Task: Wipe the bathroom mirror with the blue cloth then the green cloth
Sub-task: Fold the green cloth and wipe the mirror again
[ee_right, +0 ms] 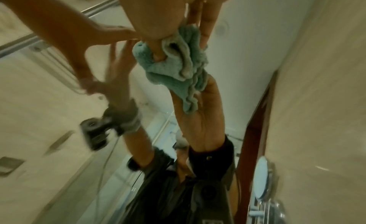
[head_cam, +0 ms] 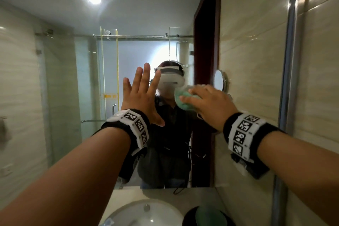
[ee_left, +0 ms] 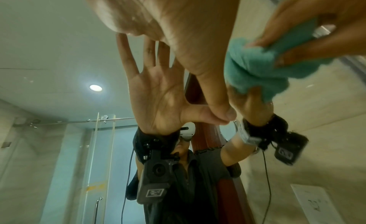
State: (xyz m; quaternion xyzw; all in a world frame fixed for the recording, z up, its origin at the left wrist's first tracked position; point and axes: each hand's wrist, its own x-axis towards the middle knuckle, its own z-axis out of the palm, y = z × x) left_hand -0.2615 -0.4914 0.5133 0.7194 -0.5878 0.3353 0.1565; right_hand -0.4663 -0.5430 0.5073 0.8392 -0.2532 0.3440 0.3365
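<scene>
While the left hand (head_cam: 142,95) lies flat on the mirror (head_cam: 77,82) at frame centre with fingers spread, the right hand (head_cam: 208,104) beside it presses a bunched green cloth (head_cam: 183,100) against the glass. Its fingers curl round the cloth.

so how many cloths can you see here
2. One teal-green cloth is bunched under the right hand, pressed to the mirror. A second greenish cloth sits beside the sink. Others may lie out of view.
</scene>
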